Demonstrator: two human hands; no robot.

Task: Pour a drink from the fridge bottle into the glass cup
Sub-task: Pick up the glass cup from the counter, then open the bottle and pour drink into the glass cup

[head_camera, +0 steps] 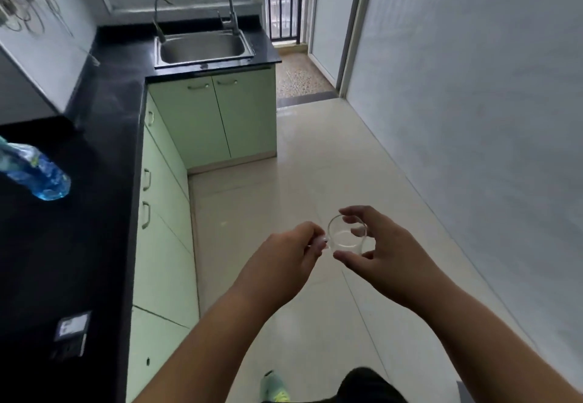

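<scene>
Black stone counter (104,156) carries blue plastic bottle (38,174). Well right of counter, over floor: left hand (284,263) pinches clear glass cup (347,237) handle; right hand (383,256) fingers curl round cup wall.

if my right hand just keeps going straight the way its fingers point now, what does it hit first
The right hand curls round the glass cup, fingers pointing left, so the cup comes first. Just past it is the left hand, pinching the cup's handle. Depth beyond that is hard to judge.
</scene>
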